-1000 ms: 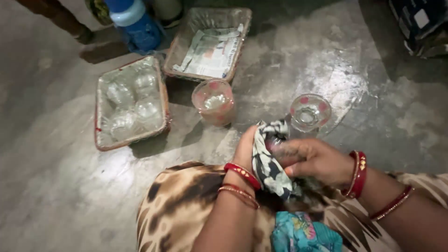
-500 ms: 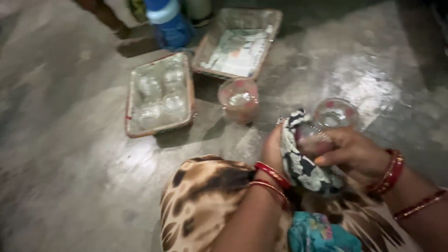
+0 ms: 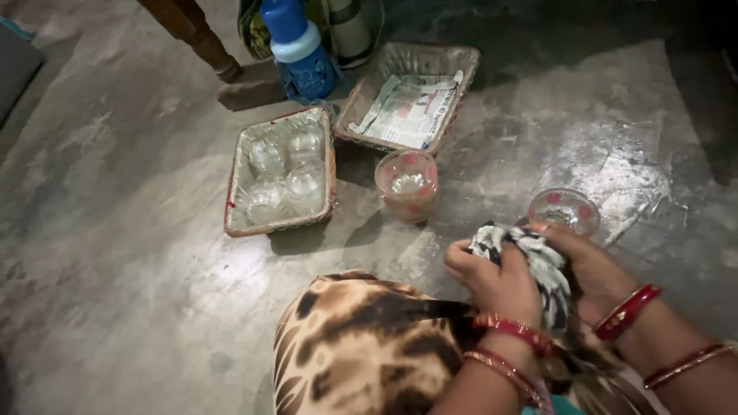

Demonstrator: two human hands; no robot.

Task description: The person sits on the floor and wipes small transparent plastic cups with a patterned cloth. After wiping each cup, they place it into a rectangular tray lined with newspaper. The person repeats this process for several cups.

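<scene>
Kneeling low over the grey stone floor (image 3: 115,253), the person has both hands bunched into a black-and-white patterned cloth (image 3: 530,265) just above the leopard-print lap. The left hand (image 3: 492,280) is curled shut on the near side of the cloth, knuckles up, wrist cocked back with red and gold bangles (image 3: 515,330) sliding toward the forearm. The right hand (image 3: 596,273) wraps the far side, fingers folded over the fabric; whether a glass sits inside the bundle I cannot tell, since the cloth hides it. It looks to me like the wiping step, a piece being dried or polished within the cloth. The next move, by my guess, calls for a twisting rub with one hand while the other holds steady, without knocking what stands close by.

Just beyond the cloth, almost touching the right fingertips, stands a clear glass bowl with red dots (image 3: 565,211). Further left of the cloth sits a matching dotted glass tumbler (image 3: 407,184). Beyond that, a woven tray (image 3: 332,173) holds several clear glass bowls (image 3: 286,173), and behind it a second tray (image 3: 461,65) is lined with newspaper (image 3: 407,107). Farthest from the cloth are a blue bottle (image 3: 300,46) and a wooden furniture leg (image 3: 192,34).
</scene>
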